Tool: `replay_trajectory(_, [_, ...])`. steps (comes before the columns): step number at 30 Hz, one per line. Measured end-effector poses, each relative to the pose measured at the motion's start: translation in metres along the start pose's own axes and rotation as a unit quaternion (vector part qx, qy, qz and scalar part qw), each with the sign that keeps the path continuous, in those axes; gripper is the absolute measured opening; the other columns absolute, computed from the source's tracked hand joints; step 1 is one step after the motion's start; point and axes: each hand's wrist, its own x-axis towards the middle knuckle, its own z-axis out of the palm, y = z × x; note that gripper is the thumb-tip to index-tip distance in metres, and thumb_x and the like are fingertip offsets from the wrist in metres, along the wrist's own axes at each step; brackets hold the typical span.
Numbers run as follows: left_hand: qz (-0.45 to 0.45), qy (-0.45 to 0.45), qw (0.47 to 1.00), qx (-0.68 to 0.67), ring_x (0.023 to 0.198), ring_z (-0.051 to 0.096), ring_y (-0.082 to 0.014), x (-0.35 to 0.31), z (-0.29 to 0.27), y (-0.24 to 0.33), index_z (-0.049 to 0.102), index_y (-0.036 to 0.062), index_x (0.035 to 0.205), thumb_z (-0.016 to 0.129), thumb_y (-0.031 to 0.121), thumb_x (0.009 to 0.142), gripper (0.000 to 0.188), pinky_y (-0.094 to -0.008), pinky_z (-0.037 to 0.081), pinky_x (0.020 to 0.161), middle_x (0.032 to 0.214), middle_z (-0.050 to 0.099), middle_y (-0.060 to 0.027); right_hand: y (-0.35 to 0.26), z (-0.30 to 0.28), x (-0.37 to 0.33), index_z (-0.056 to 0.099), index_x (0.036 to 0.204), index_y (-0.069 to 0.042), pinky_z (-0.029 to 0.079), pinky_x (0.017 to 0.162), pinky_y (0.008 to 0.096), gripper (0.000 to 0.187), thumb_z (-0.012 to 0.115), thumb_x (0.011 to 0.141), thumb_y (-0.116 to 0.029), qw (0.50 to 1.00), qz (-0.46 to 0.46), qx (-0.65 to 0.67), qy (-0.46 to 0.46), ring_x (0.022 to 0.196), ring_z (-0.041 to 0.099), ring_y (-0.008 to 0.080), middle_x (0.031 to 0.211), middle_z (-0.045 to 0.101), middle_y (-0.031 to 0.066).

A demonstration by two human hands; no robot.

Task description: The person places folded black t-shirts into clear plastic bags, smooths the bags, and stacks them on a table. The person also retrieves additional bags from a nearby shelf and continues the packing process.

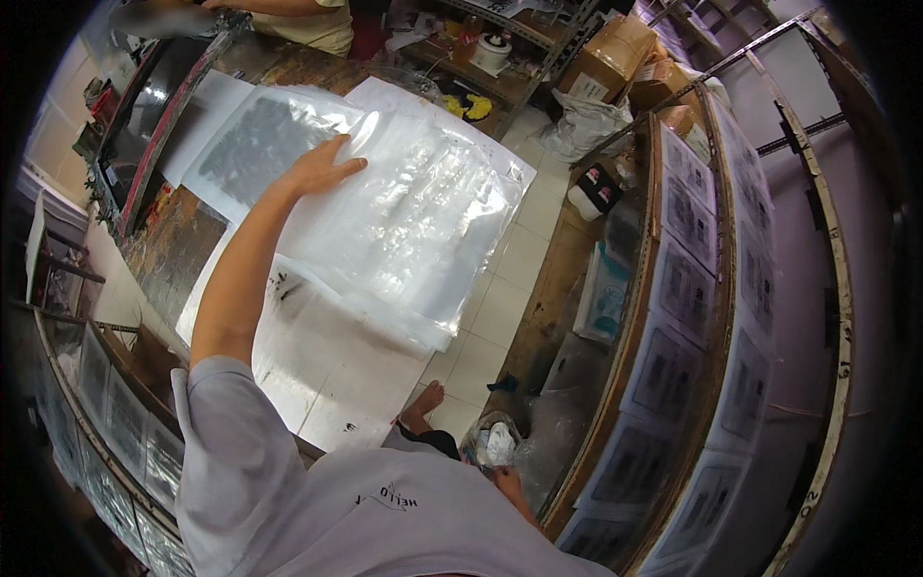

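One left hand [322,165] shows plainly, lying flat with the fingers spread on a clear film sheet [404,221]. The right hand [508,478] is low in the picture, below the sheet and close to the person's body, at a crumpled plastic bag [492,445]; whether it grips the bag cannot be told.

The film sheet is large, glossy and see-through, catching bright glare in wavy bands. It lies over white paper [317,375] on the tabletop [173,250], its far corner hanging out over the tiled floor [500,298]. Left of the hand, still under film, sits one dark grey printed patch [255,139]. How many film sheets are stacked cannot be told; at least two edges show near the lower border of the sheet.

Right of the sheet, across the floor, a curved rack [711,317] carries two rows of printed sheets, about a dozen in all. One bare foot [421,402] stands on the tiles below the sheet. Beyond the sheet's top edge are two cardboard boxes [615,58] and another person's yellow shirt [312,24].
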Motion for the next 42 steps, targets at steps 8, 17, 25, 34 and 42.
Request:
replay_trajectory(8, [-0.073, 0.014, 0.996, -0.055, 0.134, 0.039, -0.0408, 0.002, -0.001, 0.003, 0.032, 0.0071, 0.146, 0.051, 0.066, 0.084, 0.088, -0.0443, 0.03, 0.112, 0.146, 0.038, -0.026, -0.181, -0.114, 0.128, 0.059, 0.104, -0.001, 0.045, 0.058, 0.0284, 0.018, 0.057, 0.095, -0.016, 0.952, -0.29, 0.093, 0.041, 0.066, 0.055, 0.0135, 0.081, 0.059, 0.0039])
replay_trajectory(17, [-0.096, 0.036, 0.993, -0.059, 0.127, 0.047, -0.0423, 0.0, 0.003, 0.015, 0.035, 0.0063, 0.144, 0.051, 0.063, 0.084, 0.084, -0.0428, 0.036, 0.107, 0.137, 0.048, -0.0288, -0.591, -0.037, -0.008, 0.059, 0.114, 0.003, 0.049, 0.082, 0.0263, 0.023, 0.059, 0.093, -0.007, 0.731, -0.674, 0.026, -0.101, 0.091, 0.061, 0.0127, 0.101, 0.064, 0.0077])
replay_trajectory(25, [-0.066, 0.043, 0.994, -0.079, 0.12, 0.053, -0.0392, 0.008, 0.017, -0.004, 0.045, 0.0033, 0.137, 0.049, 0.062, 0.086, 0.078, -0.0452, 0.04, 0.103, 0.129, 0.055, -0.0253, -0.756, 0.173, -0.095, 0.063, 0.101, -0.001, 0.05, 0.075, 0.0349, 0.017, 0.054, 0.087, -0.006, 0.485, -0.813, -0.226, -0.229, 0.087, 0.063, 0.0258, 0.098, 0.064, 0.0153])
replay_trajectory(34, [-0.134, 0.055, 0.988, -0.049, 0.13, 0.043, -0.0378, -0.004, 0.01, 0.023, 0.034, 0.0112, 0.146, 0.046, 0.061, 0.09, 0.076, -0.0468, 0.031, 0.109, 0.137, 0.048, -0.0223, -0.816, 0.346, -0.029, 0.057, 0.113, -0.011, 0.049, 0.087, 0.049, 0.028, 0.053, 0.085, -0.01, 0.235, -0.755, -0.607, -0.076, 0.108, 0.055, 0.0397, 0.115, 0.054, 0.0182])
replay_trajectory(42, [-0.158, 0.029, 0.976, -0.15, 0.131, 0.041, -0.0372, -0.007, -0.008, 0.023, 0.036, 0.0043, 0.144, 0.045, 0.062, 0.09, 0.08, -0.0461, 0.03, 0.111, 0.139, 0.046, -0.0204, -0.818, 0.351, -0.018, 0.052, 0.119, -0.015, 0.05, 0.088, 0.0486, 0.037, 0.057, 0.082, -0.009, 0.226, -0.716, -0.647, -0.131, 0.11, 0.052, 0.0424, 0.12, 0.051, 0.0188])
